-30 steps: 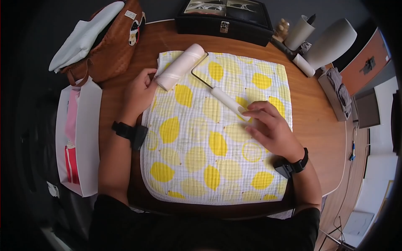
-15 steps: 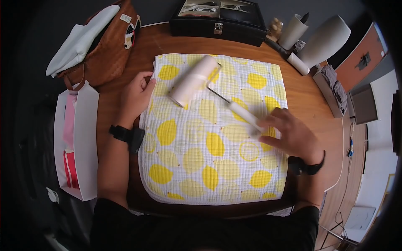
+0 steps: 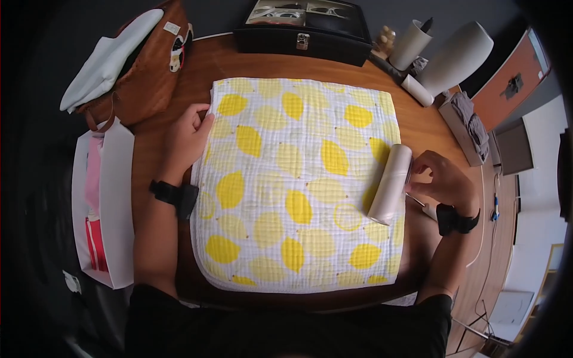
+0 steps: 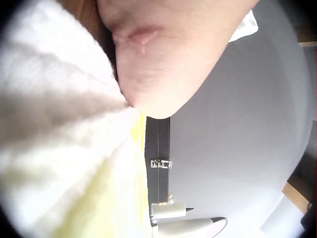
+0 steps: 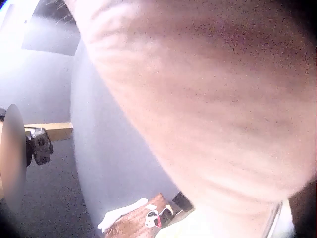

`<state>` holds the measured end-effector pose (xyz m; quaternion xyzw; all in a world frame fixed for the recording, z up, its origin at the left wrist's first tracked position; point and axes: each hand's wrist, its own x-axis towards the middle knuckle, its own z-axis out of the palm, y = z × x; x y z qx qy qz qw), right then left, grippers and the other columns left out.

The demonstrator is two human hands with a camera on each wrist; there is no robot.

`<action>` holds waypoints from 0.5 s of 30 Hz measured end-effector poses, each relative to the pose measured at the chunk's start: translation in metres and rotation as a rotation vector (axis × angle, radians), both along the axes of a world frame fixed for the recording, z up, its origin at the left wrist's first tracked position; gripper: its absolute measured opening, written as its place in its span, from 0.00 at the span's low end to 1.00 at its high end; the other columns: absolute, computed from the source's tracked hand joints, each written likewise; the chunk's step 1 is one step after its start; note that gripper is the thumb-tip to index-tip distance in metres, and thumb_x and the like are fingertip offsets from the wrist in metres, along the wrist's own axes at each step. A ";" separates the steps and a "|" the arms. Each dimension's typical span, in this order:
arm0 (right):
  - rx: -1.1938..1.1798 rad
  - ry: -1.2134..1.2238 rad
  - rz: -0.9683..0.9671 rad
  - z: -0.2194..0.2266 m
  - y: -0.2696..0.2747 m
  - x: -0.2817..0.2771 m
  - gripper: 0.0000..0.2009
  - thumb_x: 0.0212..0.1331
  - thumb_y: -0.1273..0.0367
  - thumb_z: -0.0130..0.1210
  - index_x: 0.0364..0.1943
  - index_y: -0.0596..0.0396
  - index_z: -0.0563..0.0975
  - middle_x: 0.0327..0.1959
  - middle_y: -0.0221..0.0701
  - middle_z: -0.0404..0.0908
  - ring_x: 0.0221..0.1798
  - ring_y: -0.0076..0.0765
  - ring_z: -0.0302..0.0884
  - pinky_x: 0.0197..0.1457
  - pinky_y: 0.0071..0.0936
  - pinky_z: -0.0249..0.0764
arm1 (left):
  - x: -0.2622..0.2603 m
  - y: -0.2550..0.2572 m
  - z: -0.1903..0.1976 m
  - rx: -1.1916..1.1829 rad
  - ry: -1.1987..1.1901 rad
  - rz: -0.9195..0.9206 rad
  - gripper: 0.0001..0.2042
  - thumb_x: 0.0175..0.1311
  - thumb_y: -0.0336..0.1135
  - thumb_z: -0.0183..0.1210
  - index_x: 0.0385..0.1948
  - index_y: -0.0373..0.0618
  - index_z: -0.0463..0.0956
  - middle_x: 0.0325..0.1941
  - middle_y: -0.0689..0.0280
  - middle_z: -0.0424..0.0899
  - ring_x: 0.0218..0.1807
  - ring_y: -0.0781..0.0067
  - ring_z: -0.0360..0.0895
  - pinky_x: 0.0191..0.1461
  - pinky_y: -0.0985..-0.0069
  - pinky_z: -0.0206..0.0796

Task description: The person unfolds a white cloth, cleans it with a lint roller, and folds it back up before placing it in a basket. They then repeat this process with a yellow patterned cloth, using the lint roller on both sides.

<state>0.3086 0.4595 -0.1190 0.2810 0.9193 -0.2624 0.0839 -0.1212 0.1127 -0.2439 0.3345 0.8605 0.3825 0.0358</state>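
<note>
A folded quilted muslin blanket with a yellow lemon print lies on the wooden table. My left hand pinches its upper left edge; in the left wrist view the blanket creases toward the thumb. Along the blanket's right edge lies a lint roller, its sheet roll white and its handle running down to the right, partly hidden by the wrist. Beside that roll my right hand has bent fingers, with the tips right at the roll's side; I cannot tell if they pinch it. In the right wrist view the palm hides the fingertips.
A brown bag with a white cloth on it stands at back left, above a white box holding pink and red items. A black glasses case sits at the back. A white vase-like object and a narrow box stand at right.
The lint roller has moved from the blanket's upper left to its right edge and turned, with the right hand moving right too. The left hand stays at the blanket's left edge.
</note>
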 end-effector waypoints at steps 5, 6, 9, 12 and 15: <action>-0.016 -0.071 -0.010 -0.001 -0.004 -0.001 0.23 0.48 0.57 0.79 0.43 0.57 0.84 0.40 0.34 0.86 0.46 0.39 0.85 0.53 0.34 0.80 | 0.001 0.001 0.001 0.025 -0.028 -0.014 0.14 0.79 0.39 0.64 0.57 0.41 0.83 0.24 0.70 0.73 0.27 0.77 0.71 0.34 0.72 0.65; -0.044 -0.082 -0.003 0.000 -0.005 -0.002 0.23 0.48 0.57 0.79 0.43 0.56 0.85 0.39 0.34 0.86 0.44 0.39 0.86 0.52 0.34 0.80 | 0.001 0.002 0.001 0.020 -0.025 -0.017 0.14 0.79 0.39 0.64 0.57 0.41 0.83 0.24 0.69 0.73 0.27 0.77 0.71 0.34 0.72 0.65; -0.032 -0.153 0.012 0.000 -0.013 -0.004 0.20 0.50 0.57 0.76 0.39 0.56 0.84 0.33 0.37 0.86 0.40 0.47 0.87 0.49 0.39 0.81 | 0.003 0.001 0.003 0.015 -0.018 -0.010 0.14 0.78 0.39 0.64 0.57 0.41 0.82 0.23 0.69 0.72 0.27 0.77 0.70 0.34 0.72 0.65; 0.130 -0.110 0.036 -0.009 -0.036 -0.027 0.16 0.53 0.58 0.74 0.34 0.56 0.83 0.30 0.38 0.85 0.38 0.48 0.86 0.45 0.41 0.79 | 0.002 0.001 0.004 0.020 0.001 -0.017 0.14 0.78 0.39 0.64 0.56 0.41 0.82 0.23 0.69 0.72 0.26 0.77 0.70 0.34 0.72 0.65; -0.007 0.221 0.101 -0.032 -0.041 -0.038 0.14 0.60 0.65 0.68 0.42 0.58 0.80 0.39 0.43 0.85 0.41 0.49 0.85 0.46 0.41 0.80 | 0.004 0.002 0.004 0.017 0.003 -0.015 0.14 0.78 0.39 0.64 0.56 0.41 0.82 0.23 0.69 0.72 0.26 0.76 0.71 0.34 0.72 0.65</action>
